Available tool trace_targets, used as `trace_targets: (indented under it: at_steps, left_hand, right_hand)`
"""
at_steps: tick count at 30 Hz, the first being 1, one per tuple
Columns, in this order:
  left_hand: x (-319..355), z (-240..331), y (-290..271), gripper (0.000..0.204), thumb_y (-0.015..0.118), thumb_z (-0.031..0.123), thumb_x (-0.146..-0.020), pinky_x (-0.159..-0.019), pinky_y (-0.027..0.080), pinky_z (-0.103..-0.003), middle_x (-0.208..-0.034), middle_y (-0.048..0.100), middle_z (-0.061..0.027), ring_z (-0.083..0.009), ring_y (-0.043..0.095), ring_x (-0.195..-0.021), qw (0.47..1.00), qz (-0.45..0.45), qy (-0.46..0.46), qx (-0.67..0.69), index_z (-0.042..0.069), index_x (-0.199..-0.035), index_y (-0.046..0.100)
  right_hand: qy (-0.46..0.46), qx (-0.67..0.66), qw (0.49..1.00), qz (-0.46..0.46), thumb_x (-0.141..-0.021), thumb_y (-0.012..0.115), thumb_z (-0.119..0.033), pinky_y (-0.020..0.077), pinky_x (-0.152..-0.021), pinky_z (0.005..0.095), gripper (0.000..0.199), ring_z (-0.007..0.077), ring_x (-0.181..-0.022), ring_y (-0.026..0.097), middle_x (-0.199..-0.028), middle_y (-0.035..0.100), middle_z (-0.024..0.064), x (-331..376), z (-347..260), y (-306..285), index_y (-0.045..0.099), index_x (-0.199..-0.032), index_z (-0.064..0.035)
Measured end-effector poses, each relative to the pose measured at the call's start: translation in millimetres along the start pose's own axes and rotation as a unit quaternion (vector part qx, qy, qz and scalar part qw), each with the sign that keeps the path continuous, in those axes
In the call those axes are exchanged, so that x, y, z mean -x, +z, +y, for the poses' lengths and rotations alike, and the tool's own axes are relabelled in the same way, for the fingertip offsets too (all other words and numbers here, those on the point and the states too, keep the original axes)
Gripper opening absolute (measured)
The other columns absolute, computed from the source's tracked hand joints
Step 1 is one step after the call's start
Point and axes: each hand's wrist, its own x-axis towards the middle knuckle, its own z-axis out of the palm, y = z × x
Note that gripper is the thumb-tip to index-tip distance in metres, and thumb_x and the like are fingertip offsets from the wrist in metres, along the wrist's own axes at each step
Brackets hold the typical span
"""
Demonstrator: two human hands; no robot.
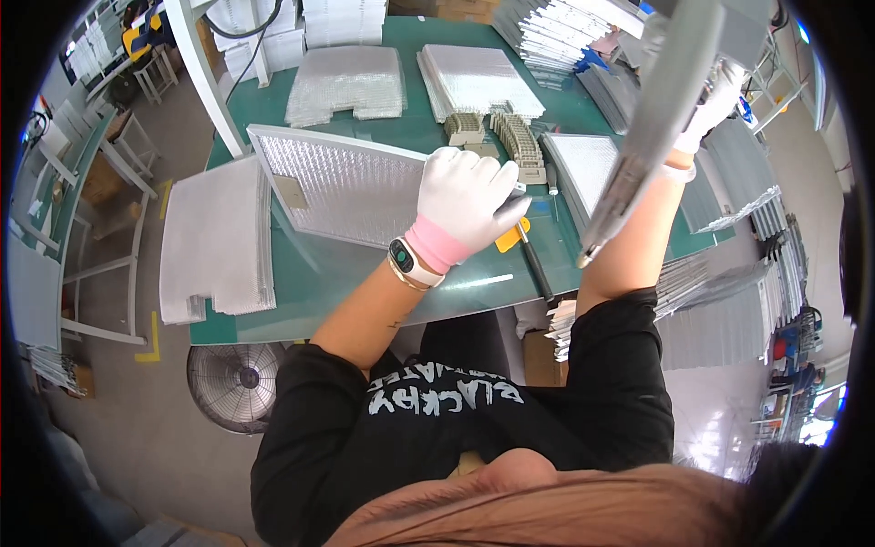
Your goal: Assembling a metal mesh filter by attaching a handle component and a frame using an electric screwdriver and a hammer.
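Note:
My left hand [465, 196], in a white glove with a pink cuff, is closed at the right end of a mesh panel [346, 187] with a pale metal frame. The panel is tilted up from the green table, with a small tan patch near its left edge. My right hand [715, 105], also gloved, is raised at the upper right against a long grey metal bar [652, 137]. The bar slants close before the camera and partly hides that hand; its fingers seem wrapped round it. A black-handled tool [533, 260] with a yellow head lies below my left hand.
Silvery mesh sheets are stacked at the left [217, 239], far left [346, 82] and far middle [480, 77] of the green table [301, 305]. Rows of beige blocks [518, 146] stand beyond my left hand. A floor fan [239, 387] is below the table's left corner.

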Motion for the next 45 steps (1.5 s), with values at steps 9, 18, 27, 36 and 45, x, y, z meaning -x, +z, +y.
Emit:
trace_targets:
  at_steps: [9, 18, 27, 36, 45]
  left_hand:
    - [-6, 1, 4, 0.028, 0.077, 0.033, -0.063, -0.063, 0.039, -0.037, -0.061, 0.051, 0.0002, -0.0209, 0.051, -0.061, 1.000, 0.009, -0.014, 0.015, 0.013, -0.070, 0.059]
    - [-6, 9, 6, 0.021, 0.067, 0.031, -0.065, -0.058, 0.037, -0.038, -0.060, 0.053, -0.0018, -0.0208, 0.050, -0.056, 0.999, 0.025, -0.026, 0.011, 0.013, -0.060, 0.058]
    - [-6, 8, 6, 0.015, 0.073, 0.025, -0.061, -0.064, 0.036, -0.036, -0.062, 0.053, 0.0028, -0.0188, 0.049, -0.058, 1.000, 0.013, -0.022, -0.010, 0.016, -0.066, 0.062]
    - [-9, 4, 8, 0.014, 0.073, 0.024, -0.062, -0.064, 0.036, -0.037, -0.065, 0.058, 0.0033, -0.0186, 0.054, -0.061, 0.999, 0.037, -0.021, 0.023, 0.015, -0.067, 0.063]
    - [2, 9, 13, 0.013, 0.073, 0.026, -0.067, -0.057, 0.041, -0.032, -0.062, 0.059, -0.0006, -0.0205, 0.051, -0.048, 0.995, 0.032, -0.054, 0.080, 0.014, -0.071, 0.069]
  right_hand:
    - [-0.124, -0.044, 0.986, -0.099, -0.100, 0.049, -0.026, 0.0509, -0.088, 0.0306, 0.037, 0.0177, -0.101, 0.063, -0.113, 0.065, 0.0095, -21, 14, -16, 0.053, -0.127, -0.0018]
    - [0.134, -0.142, 0.959, -0.204, -0.096, 0.058, -0.031, 0.0433, -0.042, 0.0190, 0.029, 0.0048, -0.052, 0.051, -0.075, 0.056, -0.0022, -7, 14, -4, 0.056, -0.116, -0.0104]
    - [0.118, -0.156, 0.949, -0.247, -0.095, 0.059, -0.036, 0.0425, -0.041, 0.0188, 0.024, 0.0061, -0.051, 0.051, -0.072, 0.055, -0.0022, -21, 17, -6, 0.056, -0.098, -0.0124]
    - [0.194, -0.152, 0.937, -0.248, -0.096, 0.055, -0.042, 0.0405, -0.042, 0.0210, 0.031, 0.0080, -0.051, 0.052, -0.072, 0.056, -0.0017, -14, 27, -1, 0.057, -0.095, -0.0112]
    - [0.157, -0.512, 0.564, -0.628, -0.094, 0.055, -0.048, 0.0359, -0.046, 0.0233, 0.061, 0.0120, -0.054, 0.044, -0.076, 0.049, 0.0048, -15, 114, -2, 0.041, -0.136, -0.0063]
